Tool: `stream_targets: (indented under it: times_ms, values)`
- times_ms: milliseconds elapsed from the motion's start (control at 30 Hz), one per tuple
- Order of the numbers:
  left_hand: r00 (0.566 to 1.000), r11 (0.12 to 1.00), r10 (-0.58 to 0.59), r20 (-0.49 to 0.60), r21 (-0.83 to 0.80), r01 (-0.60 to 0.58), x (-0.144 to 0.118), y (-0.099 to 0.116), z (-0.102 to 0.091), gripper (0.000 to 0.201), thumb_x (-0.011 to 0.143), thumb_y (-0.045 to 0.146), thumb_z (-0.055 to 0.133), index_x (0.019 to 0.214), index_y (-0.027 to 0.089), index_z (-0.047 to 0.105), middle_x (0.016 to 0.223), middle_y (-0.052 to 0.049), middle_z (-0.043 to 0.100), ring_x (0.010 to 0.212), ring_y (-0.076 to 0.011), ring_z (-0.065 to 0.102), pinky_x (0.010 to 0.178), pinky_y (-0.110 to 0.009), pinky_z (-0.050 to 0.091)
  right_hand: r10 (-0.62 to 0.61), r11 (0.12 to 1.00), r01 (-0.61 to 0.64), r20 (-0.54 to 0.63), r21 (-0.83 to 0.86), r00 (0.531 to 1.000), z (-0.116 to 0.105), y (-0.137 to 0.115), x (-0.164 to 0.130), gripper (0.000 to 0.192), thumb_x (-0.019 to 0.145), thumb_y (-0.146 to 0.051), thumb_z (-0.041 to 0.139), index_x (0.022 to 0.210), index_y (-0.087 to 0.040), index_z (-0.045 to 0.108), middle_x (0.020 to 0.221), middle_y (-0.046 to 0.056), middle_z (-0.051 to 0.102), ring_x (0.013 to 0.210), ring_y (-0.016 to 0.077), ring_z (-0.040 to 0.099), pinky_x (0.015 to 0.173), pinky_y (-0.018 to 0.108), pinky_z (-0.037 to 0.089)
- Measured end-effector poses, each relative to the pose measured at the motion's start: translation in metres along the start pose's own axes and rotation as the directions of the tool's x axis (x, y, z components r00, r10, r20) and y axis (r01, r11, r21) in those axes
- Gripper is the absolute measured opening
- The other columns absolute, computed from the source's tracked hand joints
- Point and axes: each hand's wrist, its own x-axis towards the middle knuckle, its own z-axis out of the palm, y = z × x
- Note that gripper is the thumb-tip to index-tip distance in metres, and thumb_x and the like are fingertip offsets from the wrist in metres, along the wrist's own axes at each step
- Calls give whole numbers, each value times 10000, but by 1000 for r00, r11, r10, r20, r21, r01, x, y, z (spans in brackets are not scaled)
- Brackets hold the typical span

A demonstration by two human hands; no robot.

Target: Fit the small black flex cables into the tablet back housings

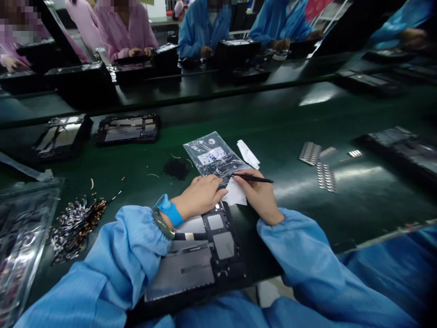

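Observation:
My right hand point(256, 193) is closed round slim black tweezers point(256, 178), whose tip end lies over a clear plastic bag point(209, 146). The bag has a white label and small dark parts inside. My left hand point(200, 193) lies palm down at the bag's near edge, fingers stretched and thumb apart. A white paper piece point(236, 192) sits between my hands. Below them is an opened tablet-like device point(184, 269) with a silver battery and black frame, partly covered by my left forearm. A blue wrist strap point(170, 210) is on my left wrist.
A pile of small cable parts point(77, 228) and a large plastic bag point(20, 237) lie left. Black bits point(176, 169) are beyond my left hand. Silver part strips point(326, 177) lie right. More devices point(128, 129) rest on the green bench; co-workers sit opposite.

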Motion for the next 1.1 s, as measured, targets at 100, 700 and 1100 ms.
stream_targets:
  times_ms: [100, 700, 1100]
  values:
    - [1000, 1000, 4, -2, -5, -4, 0, 0, 0, 385, 969, 357, 336, 1238, 125, 483, 1277, -135, 546, 1206, -254, 495, 1038, -445, 374, 11, 1000, -11, 1, -5, 1000, 0, -1, 1, 245, 757, -443, 661, 855, -221, 632, 878, 42, 686, 851, 220, 647, 797, 387, 515]
    - [966, 848, -257, -32, -487, 209, -76, 16, -26, 152, 803, 298, 636, 888, 182, 587, 863, -25, 641, 786, -163, 616, 691, -275, 489, 288, 762, -498, 474, 413, 832, 18, -93, -38, 300, 678, -427, 780, 763, -199, 605, 684, 8, 697, 637, 154, 694, 603, 225, 560]
    - [873, 568, -487, 34, -747, 346, -122, 19, -19, 72, 768, 259, 594, 776, 188, 586, 739, 3, 640, 668, -119, 589, 574, -217, 455, 426, 398, -846, 746, 355, 513, 53, -108, -48, 324, 628, -362, 823, 758, -173, 594, 621, 18, 704, 557, 106, 670, 532, 144, 534]
